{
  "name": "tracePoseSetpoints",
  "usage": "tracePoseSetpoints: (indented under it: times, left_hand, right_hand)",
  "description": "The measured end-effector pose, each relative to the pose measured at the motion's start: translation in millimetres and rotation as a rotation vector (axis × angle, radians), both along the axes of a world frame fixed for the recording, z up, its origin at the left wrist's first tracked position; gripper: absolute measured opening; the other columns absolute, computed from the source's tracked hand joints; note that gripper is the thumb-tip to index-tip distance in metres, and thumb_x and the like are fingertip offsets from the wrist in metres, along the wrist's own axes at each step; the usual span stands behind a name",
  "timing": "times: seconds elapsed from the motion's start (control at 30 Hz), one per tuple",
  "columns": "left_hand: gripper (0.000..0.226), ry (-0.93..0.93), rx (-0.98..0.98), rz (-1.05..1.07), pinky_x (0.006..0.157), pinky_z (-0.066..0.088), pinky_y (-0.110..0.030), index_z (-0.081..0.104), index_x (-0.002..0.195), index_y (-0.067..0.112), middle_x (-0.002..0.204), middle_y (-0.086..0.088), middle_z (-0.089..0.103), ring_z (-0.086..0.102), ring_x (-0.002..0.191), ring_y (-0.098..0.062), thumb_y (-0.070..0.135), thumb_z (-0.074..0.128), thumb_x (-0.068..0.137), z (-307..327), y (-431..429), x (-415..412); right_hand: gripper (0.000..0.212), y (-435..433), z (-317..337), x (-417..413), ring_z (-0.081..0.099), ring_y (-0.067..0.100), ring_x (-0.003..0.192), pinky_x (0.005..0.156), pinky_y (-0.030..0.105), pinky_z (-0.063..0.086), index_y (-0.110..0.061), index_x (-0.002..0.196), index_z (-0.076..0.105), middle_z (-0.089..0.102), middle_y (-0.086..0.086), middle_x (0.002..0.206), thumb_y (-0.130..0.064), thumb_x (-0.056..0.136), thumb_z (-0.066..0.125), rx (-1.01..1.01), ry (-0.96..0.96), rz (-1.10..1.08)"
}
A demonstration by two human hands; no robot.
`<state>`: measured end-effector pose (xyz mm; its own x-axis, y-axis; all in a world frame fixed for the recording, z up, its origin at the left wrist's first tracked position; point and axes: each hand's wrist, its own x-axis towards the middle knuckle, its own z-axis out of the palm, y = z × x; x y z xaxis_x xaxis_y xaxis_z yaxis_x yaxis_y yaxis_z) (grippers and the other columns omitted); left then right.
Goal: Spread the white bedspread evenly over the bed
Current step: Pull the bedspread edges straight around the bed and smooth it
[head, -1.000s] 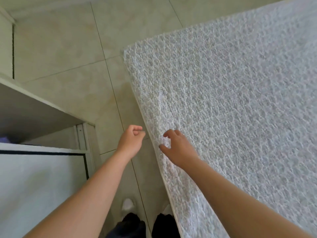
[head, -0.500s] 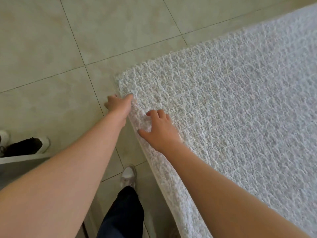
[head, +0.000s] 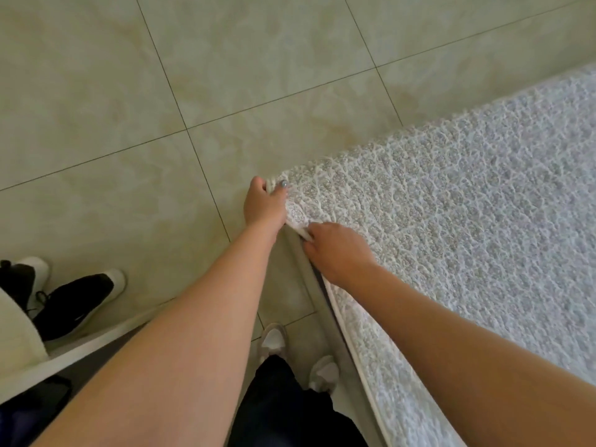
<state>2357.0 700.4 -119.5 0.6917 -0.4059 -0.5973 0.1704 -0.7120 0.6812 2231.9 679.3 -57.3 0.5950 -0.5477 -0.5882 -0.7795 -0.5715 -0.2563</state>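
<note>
Gripping the corner of the white bedspread [head: 451, 221] with my left hand [head: 264, 204]: thumb on top, fingers tucked under the cloth.

And the other one?

My right hand [head: 335, 250] sits just beside the left, a little nearer to me, with its fingers curled over the hem. Between the two hands the edge is lifted into a small fold.

Where does the rest of the cloth lie?

It runs away to the right of my right hand and beyond it, flat on top of the bed [head: 311, 285]. Under my right wrist a grey strip of the bed's side shows below the hem.

What is out to the left?

Beyond my left hand lies the pale tiled floor [head: 161, 75]. Well to the left of that forearm, nearer to me, a pair of black shoes [head: 74, 301] stands on the tiles beside a white ledge [head: 80, 353]; I cannot tell what it belongs to.

And below the hands?

My own pale shoes [head: 274, 338] and dark trousers [head: 290, 408], close against the bed's side.
</note>
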Motion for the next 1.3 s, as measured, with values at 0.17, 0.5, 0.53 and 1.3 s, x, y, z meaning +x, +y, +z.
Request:
tracePoseSetpoints:
  times: [0.17, 0.5, 0.53, 1.3]
  left_hand:
    - [0.025, -0.106, -0.056, 0.005, 0.053, 0.023, -0.031, 0.033, 0.086, 0.016, 0.076, -0.002, 0.035, 0.030, 0.063, -0.017, 0.025, 0.055, 0.093, 7.4, 12.6, 15.1]
    - [0.020, -0.176, 0.127, 0.025, 0.055, 0.035, -0.029, 0.041, 0.084, 0.018, 0.083, -0.006, 0.052, 0.046, 0.068, -0.022, 0.027, 0.056, 0.093, -10.8, 40.8, 16.5]
    - [0.019, -0.149, 0.156, 0.047, 0.062, 0.044, -0.030, 0.042, 0.085, 0.018, 0.092, -0.008, 0.057, 0.054, 0.075, -0.025, 0.026, 0.059, 0.091, -12.0, 37.7, 20.0]
    - [0.042, -0.227, -0.182, -2.100, 0.100, 0.034, -0.021, 0.045, 0.128, 0.034, 0.125, 0.015, 0.046, 0.045, 0.119, -0.006, 0.021, 0.051, 0.088, 76.1, 21.3, -361.2]
  right_hand:
    - [0.022, 9.8, 7.4, 10.3, 0.061, 0.028, 0.084, 0.061, 0.030, 0.037, -0.014, 0.087, 0.049, 0.054, 0.005, 0.086, -0.024, 0.100, 0.035, 0.020, -0.089, 0.036]
    - [0.029, 43.8, -20.5, -4.4, 0.055, 0.031, 0.113, 0.083, 0.041, 0.050, -0.007, 0.123, 0.050, 0.054, 0.012, 0.124, -0.022, 0.099, 0.047, 0.153, -0.138, -0.019]
    - [0.034, 45.0, -24.9, -8.6, 0.051, 0.031, 0.119, 0.091, 0.043, 0.049, -0.008, 0.128, 0.048, 0.049, 0.012, 0.130, -0.024, 0.098, 0.049, 0.223, -0.160, -0.045]
    - [0.018, 104.2, 33.7, -368.8, 0.060, 0.016, 0.086, 0.077, 0.031, 0.048, -0.022, 0.100, 0.062, 0.061, -0.004, 0.089, -0.021, 0.093, 0.045, 0.335, -0.327, -1.869]
